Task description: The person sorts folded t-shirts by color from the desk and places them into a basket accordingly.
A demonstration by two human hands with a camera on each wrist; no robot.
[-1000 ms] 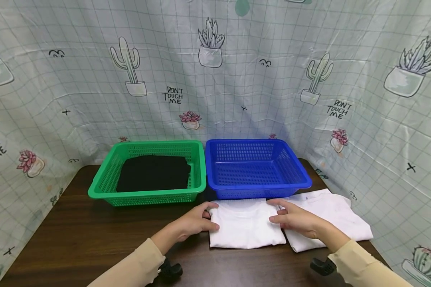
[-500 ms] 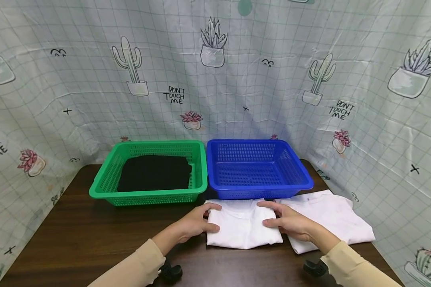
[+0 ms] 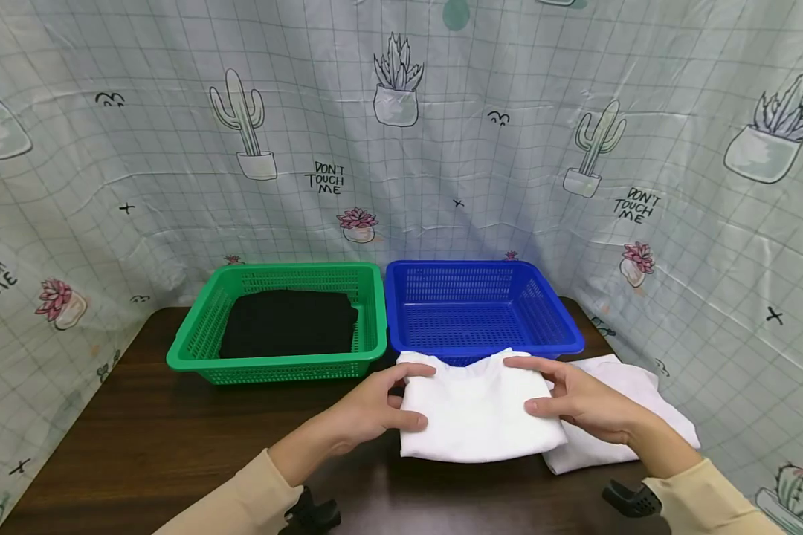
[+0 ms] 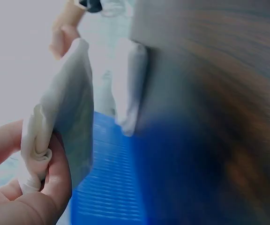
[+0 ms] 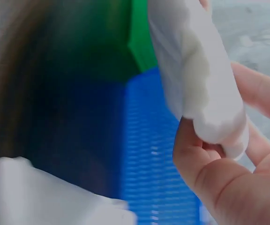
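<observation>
Head view: the folded white shirt (image 3: 475, 416) hides part of the front wall of the blue basket (image 3: 465, 323) and, with the right grip (image 3: 585, 401), part of a second white garment (image 3: 652, 412); the lower edge crops both sleeves (image 3: 241, 496). Left wrist view: much of the counter (image 4: 210, 61) is blurred. Right wrist view: the top edge crops the green basket (image 5: 145, 40).

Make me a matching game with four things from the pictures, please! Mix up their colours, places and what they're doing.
Things:
1. Black cloth
2. Blue basket
3. Left hand
4. Table

Clues:
A. Dark brown
B. Grips a folded white cloth
C. Lies inside the green basket
D. Stands beside the green basket, on its right

Pairs: 1-C; 2-D; 3-B; 4-A
</observation>
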